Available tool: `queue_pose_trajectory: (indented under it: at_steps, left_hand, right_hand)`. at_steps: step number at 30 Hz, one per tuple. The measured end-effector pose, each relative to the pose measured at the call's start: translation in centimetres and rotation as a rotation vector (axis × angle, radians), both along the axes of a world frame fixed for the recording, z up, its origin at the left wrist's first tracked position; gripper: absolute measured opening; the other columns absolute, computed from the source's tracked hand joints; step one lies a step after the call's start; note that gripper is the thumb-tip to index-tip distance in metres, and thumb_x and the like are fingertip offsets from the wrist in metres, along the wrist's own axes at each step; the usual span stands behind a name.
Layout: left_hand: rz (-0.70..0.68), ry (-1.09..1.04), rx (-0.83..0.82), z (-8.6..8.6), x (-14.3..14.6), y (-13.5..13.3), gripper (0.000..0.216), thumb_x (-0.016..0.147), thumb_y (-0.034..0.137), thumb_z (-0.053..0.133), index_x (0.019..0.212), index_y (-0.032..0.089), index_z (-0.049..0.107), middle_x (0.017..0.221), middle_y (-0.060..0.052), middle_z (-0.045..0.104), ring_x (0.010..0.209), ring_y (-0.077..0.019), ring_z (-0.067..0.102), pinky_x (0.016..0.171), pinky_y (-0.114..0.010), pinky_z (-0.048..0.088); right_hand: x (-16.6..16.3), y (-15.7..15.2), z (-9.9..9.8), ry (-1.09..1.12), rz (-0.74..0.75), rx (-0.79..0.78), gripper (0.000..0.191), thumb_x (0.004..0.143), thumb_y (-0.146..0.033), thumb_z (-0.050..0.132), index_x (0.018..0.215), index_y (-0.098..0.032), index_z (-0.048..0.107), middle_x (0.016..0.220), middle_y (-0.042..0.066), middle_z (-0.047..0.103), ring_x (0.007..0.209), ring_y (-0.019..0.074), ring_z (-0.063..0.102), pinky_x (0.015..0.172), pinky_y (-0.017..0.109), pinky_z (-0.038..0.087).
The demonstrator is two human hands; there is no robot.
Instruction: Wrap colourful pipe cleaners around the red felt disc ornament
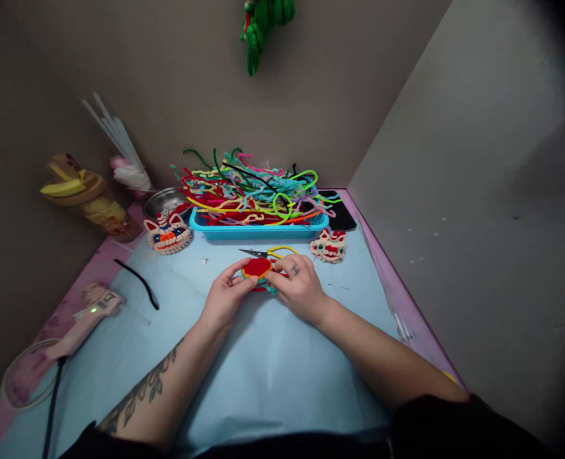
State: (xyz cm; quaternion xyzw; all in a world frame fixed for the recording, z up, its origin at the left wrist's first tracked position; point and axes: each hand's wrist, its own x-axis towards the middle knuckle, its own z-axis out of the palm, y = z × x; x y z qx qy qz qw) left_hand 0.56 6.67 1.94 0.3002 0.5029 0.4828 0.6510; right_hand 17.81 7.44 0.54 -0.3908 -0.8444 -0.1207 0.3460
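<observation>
Between both hands, just over the blue table cover, is a small round red pipe-cleaner piece [257,268] with an orange and teal edge. My left hand [227,287] grips its left side, thumb in front and fingers behind. My right hand [301,284] pinches its right edge; the fingertips partly hide that side. A teal bit [270,290] hangs at the piece's lower right. Right behind my hands lie scissors [258,254] with yellow handles and dark blades, partly covered by my right fingers.
Behind stands a blue tray [258,233] heaped with colourful pipe cleaners. Two lion-head pieces flank it, one left [168,234], one right [330,246]. A metal bowl [160,203], black phone [342,213], pink glue gun [88,315] with cord, and black pipe cleaner [139,284] lie around.
</observation>
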Motion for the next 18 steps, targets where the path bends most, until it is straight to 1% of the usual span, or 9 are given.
queue_pose_trajectory:
  at_steps: [3, 6, 10, 14, 18]
  left_hand:
    - [-0.01, -0.007, -0.019, -0.4, -0.1, 0.0, 0.068, 0.056, 0.027, 0.084, 0.117, 0.012, 0.059, 0.043, 0.01, 0.044, 0.038, -0.0019, 0.028, 0.039, -0.016, 0.019]
    - [0.001, -0.027, -0.034, -0.7, -0.1, -0.1, 0.07, 0.057, 0.028, 0.083, 0.12, 0.013, 0.057, 0.045, 0.01, 0.044, 0.038, -0.0014, 0.026, 0.039, -0.016, 0.018]
    - [0.018, -0.065, -0.033, -0.5, 0.3, -0.4, 0.07, 0.058, 0.027, 0.083, 0.121, 0.012, 0.056, 0.046, 0.01, 0.046, 0.038, -0.0013, 0.029, 0.038, -0.015, 0.02]
    - [0.039, -0.091, -0.018, -0.3, 0.7, -0.6, 0.074, 0.056, 0.025, 0.084, 0.122, 0.011, 0.054, 0.055, 0.005, 0.059, 0.041, -0.0027, 0.041, 0.04, -0.015, 0.027]
    - [0.088, -0.123, -0.002, -0.3, 0.8, -0.6, 0.077, 0.053, 0.024, 0.086, 0.121, 0.011, 0.053, 0.064, 0.001, 0.067, 0.052, -0.0079, 0.056, 0.05, -0.017, 0.04]
  right_hand:
    - [-0.2, -0.1, -0.1, 0.051, -0.037, -0.033, 0.012, 0.084, -0.018, 0.057, 0.088, -0.023, 0.067, 0.079, 0.003, 0.062, 0.083, 0.0189, 0.05, 0.075, 0.034, 0.035]
    - [-0.6, -0.3, -0.1, 0.137, -0.06, -0.122, 0.009, 0.085, -0.022, 0.057, 0.084, -0.021, 0.066, 0.079, 0.004, 0.064, 0.081, 0.019, 0.052, 0.074, 0.033, 0.037]
    - [-1.1, -0.5, -0.2, 0.243, -0.067, -0.255, 0.012, 0.084, -0.018, 0.055, 0.076, -0.02, 0.062, 0.074, 0.003, 0.065, 0.079, 0.0189, 0.056, 0.074, 0.033, 0.041]
    - [-1.4, -0.6, -0.3, 0.342, -0.057, -0.339, 0.011, 0.082, -0.016, 0.055, 0.077, -0.02, 0.064, 0.075, 0.003, 0.068, 0.078, 0.0194, 0.058, 0.075, 0.034, 0.044]
    - [-1.6, -0.8, -0.5, 0.463, -0.026, -0.428, 0.014, 0.083, -0.018, 0.055, 0.086, -0.022, 0.068, 0.077, 0.003, 0.07, 0.08, 0.0201, 0.059, 0.077, 0.035, 0.047]
